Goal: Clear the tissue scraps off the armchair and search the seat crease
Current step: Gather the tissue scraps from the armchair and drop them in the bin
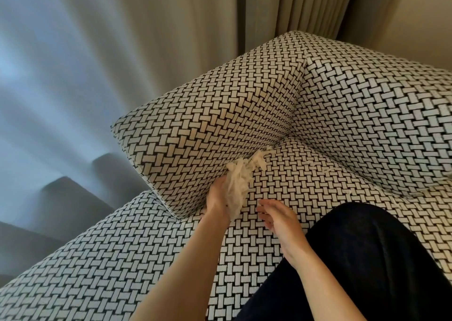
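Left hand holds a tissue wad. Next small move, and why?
Probably reach the right hand forward and pinch the scraps lodged in the crease between armrest and seat. The left hand grips a tissue wad; the right hand is open, holds nothing, and is nearest those scraps.

Sheer curtain [61,76] left, beige drape [305,7] behind, dark cloth [367,259] lower right.

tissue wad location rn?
Head view, centre: tissue wad held in the left hand at the crease where seat meets armrest, beside the open right hand.
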### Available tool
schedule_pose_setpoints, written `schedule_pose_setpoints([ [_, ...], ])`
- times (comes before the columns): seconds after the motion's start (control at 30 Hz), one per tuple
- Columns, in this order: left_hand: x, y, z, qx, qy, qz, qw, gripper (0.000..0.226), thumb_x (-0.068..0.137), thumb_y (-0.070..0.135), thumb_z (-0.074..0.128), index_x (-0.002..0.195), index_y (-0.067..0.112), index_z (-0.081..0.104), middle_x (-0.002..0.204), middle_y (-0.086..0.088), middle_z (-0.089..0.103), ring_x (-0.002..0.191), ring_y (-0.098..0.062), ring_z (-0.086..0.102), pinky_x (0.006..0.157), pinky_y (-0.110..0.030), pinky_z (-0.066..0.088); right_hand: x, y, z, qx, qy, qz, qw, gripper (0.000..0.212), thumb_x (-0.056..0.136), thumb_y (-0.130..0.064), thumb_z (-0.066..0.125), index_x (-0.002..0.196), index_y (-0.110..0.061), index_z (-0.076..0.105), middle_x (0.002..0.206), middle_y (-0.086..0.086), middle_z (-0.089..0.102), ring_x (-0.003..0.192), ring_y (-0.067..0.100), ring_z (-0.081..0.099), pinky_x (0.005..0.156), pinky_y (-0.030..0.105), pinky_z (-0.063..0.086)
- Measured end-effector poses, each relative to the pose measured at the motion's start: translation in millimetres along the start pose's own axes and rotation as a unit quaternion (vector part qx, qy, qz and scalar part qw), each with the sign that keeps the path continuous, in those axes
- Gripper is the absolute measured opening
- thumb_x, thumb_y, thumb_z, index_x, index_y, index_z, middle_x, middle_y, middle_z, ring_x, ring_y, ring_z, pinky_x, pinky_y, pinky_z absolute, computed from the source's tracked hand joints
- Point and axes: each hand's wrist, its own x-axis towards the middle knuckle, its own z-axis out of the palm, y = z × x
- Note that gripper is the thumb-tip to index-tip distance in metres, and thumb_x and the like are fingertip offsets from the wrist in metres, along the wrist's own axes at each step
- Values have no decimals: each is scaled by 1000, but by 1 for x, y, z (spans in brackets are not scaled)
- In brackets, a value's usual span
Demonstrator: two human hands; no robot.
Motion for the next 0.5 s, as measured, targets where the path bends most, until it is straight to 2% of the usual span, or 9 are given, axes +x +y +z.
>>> schedule_pose_setpoints([
  [0.07,3,-6,-7,27,8,12,1000,33,93,34,45,112,15,63,117,-3,62,105,-19,54,91,-34,35,-2,-3,-1,15,0,-4,1000,18,97,-16,47,97,-18,65,100,4,69,94,15,64,77,22,47],
  [0.13,8,-15,-14,46,24,30,998,31,88,40,47,103,22,66,115,1,64,110,-19,54,104,-38,33,-4,-6,-1,25,2,-10,1000,19,98,-16,46,95,-17,65,96,2,69,91,15,63,75,21,47],
  [0.2,12,-19,-19,85,34,28,995,42,83,48,49,114,24,63,123,1,61,120,-20,48,109,-44,29,-3,-7,-2,19,14,-21,999,19,98,-17,46,96,-18,64,102,4,68,94,14,62,76,21,47],
  [0.27,14,-16,-18,85,26,12,996,41,88,44,48,119,19,61,123,-3,61,119,-21,49,107,-42,34,-2,-6,-2,18,28,-28,999,18,98,-19,46,101,-19,63,111,4,65,99,13,60,80,22,47],
  [0.4,10,-5,-4,77,-50,-4,996,42,94,34,47,127,8,54,127,-13,57,119,-32,53,92,-40,43,-3,-9,-4,32,13,-29,999,17,98,-28,44,107,-31,59,125,-4,54,114,15,52,96,33,44],
  [0.5,7,-7,1,142,-45,37,988,39,96,30,45,129,10,53,127,-8,56,108,-20,52,82,-29,38,-4,-12,-4,19,-42,-32,998,30,100,-36,35,124,-38,52,122,-18,47,121,13,43,102,34,39],
])
